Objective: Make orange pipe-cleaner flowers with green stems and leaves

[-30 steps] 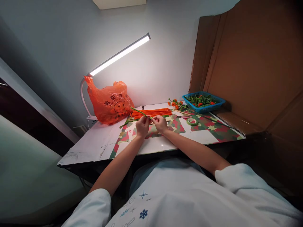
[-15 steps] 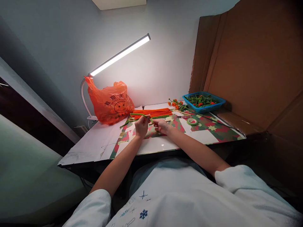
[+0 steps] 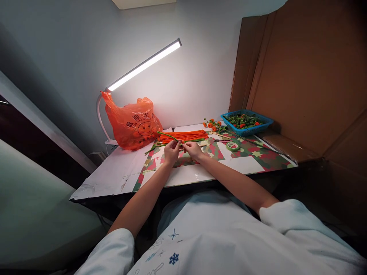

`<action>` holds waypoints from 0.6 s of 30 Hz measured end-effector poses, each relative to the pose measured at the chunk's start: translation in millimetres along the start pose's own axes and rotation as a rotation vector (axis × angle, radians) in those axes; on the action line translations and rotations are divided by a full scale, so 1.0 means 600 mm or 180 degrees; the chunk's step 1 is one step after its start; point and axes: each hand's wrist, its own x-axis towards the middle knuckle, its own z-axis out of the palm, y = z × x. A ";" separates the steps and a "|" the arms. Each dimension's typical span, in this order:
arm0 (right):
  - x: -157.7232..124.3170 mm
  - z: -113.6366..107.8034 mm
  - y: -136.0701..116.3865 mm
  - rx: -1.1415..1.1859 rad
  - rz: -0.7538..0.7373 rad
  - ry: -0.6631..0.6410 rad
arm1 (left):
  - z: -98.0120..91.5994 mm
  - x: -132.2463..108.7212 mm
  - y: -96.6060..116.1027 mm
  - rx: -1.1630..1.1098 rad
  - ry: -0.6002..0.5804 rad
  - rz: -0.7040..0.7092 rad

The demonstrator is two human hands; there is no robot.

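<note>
Over the front middle of the table, my left hand (image 3: 171,152) is closed in a pinch on a green pipe cleaner (image 3: 166,135). One end of the stem sticks out up and to the left, across the orange bundle. My right hand (image 3: 193,150) is closed too, its fingertips meeting the left ones on the same green pipe cleaner; a speck of orange shows between them. Just behind the hands lies a bundle of orange pipe cleaners (image 3: 186,135), with several green pipe cleaners (image 3: 197,140) along its front side.
A roll of green tape (image 3: 232,146) and scissors (image 3: 222,141) lie right of my hands. Behind are orange flowers (image 3: 212,125) and a blue basket (image 3: 246,131) of green and orange pieces. An orange plastic bag (image 3: 133,126) stands left under a lit lamp (image 3: 146,65). Cardboard (image 3: 304,76) walls the right.
My right hand has moved left and now touches my left fingertips. The green pipe cleaner's free end has swung upward at the left.
</note>
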 end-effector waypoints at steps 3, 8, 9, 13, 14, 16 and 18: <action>-0.001 0.003 0.005 -0.0280 -0.0148 0.0039 | 0.000 0.000 0.001 -0.0128 0.0018 -0.0045; -0.008 0.004 0.004 -0.1209 -0.0628 0.0269 | -0.005 0.003 -0.002 -0.0265 0.0058 -0.0297; -0.010 0.004 0.003 -0.1277 -0.0678 0.0257 | -0.006 0.004 -0.004 -0.0282 0.0062 -0.0341; -0.013 0.001 -0.002 -0.1298 -0.0802 0.0110 | -0.009 0.008 -0.009 -0.0317 0.0057 -0.0487; -0.013 0.001 -0.002 -0.1272 -0.0804 0.0098 | -0.009 0.009 -0.010 -0.0328 0.0055 -0.0515; -0.014 0.001 -0.004 -0.1186 -0.0744 0.0111 | -0.008 0.009 -0.011 -0.0354 0.0070 -0.0546; -0.013 0.000 -0.004 -0.1078 -0.0615 0.0110 | -0.007 0.008 -0.009 -0.0376 0.0097 -0.0537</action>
